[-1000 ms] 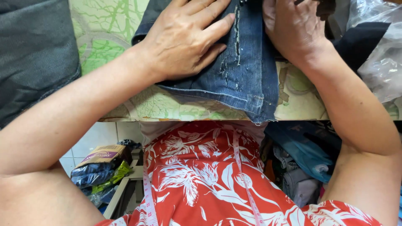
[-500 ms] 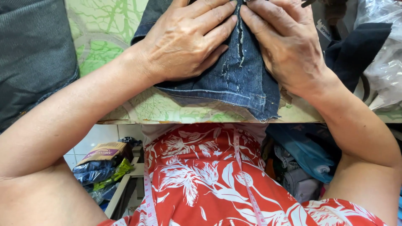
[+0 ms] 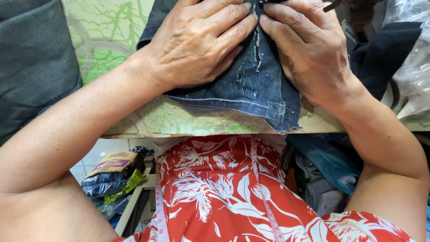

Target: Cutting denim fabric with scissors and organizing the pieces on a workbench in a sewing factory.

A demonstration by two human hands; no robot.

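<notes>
Denim: a dark blue denim piece (image 3: 251,85) lies flat on the bench (image 3: 107,40), near its front edge, with a frayed worn streak running down its middle.
Left hand: the left hand (image 3: 197,45) rests palm down on the left half of the denim, fingers (image 3: 228,24) stretched out flat and close together, holding nothing, their tips at the frayed streak.
Right hand: the right hand (image 3: 309,49) presses flat on the right half, fingers extended, gripping nothing; its tips nearly meet those of the left hand.
Bench cover: green and cream with a branching leaf pattern.
Left of bench: a dark grey ribbed cloth (image 3: 31,62) lies well apart from the denim.
Right of bench: dark fabric (image 3: 380,54) and clear plastic (image 3: 414,49).
Below: a tape measure (image 3: 264,197) hangs over a red floral garment (image 3: 215,188).
</notes>
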